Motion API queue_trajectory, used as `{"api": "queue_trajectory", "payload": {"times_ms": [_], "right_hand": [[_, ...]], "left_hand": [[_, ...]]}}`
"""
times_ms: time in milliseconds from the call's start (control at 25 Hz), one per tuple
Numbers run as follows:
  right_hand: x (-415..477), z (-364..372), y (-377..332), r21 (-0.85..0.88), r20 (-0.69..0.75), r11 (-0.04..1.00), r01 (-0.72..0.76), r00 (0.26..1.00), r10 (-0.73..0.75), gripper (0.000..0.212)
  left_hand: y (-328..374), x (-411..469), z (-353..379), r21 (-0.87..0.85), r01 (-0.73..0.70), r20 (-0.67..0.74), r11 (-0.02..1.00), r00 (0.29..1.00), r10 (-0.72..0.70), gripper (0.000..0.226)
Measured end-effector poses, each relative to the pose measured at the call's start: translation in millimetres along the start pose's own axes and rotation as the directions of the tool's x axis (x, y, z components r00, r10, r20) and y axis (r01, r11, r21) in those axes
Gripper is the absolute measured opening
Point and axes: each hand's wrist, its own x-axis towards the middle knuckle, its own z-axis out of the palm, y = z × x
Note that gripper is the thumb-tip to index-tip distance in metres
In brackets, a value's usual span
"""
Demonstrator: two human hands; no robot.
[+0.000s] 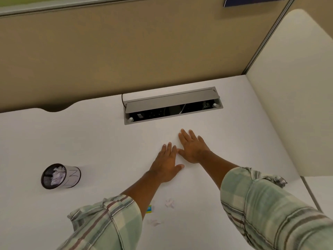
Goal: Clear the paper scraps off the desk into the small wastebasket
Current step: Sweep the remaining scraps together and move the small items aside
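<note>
mid-desk (pixel 90 134) i see left hand (pixel 166 166) and right hand (pixel 193 147) flat, splayed, gripping nothing, scraps (pixel 169 203) near my left sleeve (pixel 108 219), one partly hidden, wastebasket (pixel 60 176) far left holding crumpled paper.

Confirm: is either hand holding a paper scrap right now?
No. The left hand and right hand lie flat and open on the desk, nothing held.

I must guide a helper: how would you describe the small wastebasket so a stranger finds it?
On the white desk, look far left of the hands. The small wastebasket stands alone: round black mesh holding crumpled paper, unlike the flat scraps nearer the person.
</note>
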Motion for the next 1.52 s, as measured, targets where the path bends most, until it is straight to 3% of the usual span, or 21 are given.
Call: {"api": "queue_trajectory", "payload": {"times_ms": [400,600,920,1080,1160,1280,1400,1520], "right_hand": [[-90,57,-33,0.135,-0.036,0.990,0.038,0.999,-0.033,0.078],[-136,86,-66,0.199,-0.053,0.978,0.065,0.997,-0.055,0.087],[-197,136,-121,0.227,-0.024,0.971,0.076,0.997,-0.073,0.069],[-199,127,-125,0.251,-0.036,0.965,0.071,0.997,-0.064,0.067],[-188,112,-120,0.245,-0.112,0.968,0.062,0.993,-0.035,0.072],[-156,82,-107,0.228,-0.209,0.973,0.034,0.978,0.015,0.067],[-116,49,-93,0.223,-0.218,0.975,-0.004,0.975,0.054,0.067],[-79,26,-76,0.205,-0.164,0.978,-0.038,0.984,0.073,0.069]], "left_hand": [[1,-32,34,0.132,-0.204,0.061,0.970,0.978,0.197,0.091],[-6,-81,70,0.144,-0.196,0.083,0.970,0.979,0.185,0.091],[-19,-162,115,0.091,-0.199,0.088,0.976,0.978,0.192,0.083],[-22,-185,110,-0.007,-0.222,-0.004,0.975,0.975,0.222,0.076],[-26,-188,93,-0.008,-0.234,-0.102,0.972,0.967,0.231,0.073],[-44,-180,68,0.017,-0.161,-0.244,0.987,0.956,0.160,0.068],[-84,-170,51,-0.068,0.015,-0.268,0.998,0.963,-0.033,0.070],[-133,-177,52,-0.128,0.172,-0.248,0.977,0.948,-0.200,0.093]]}}
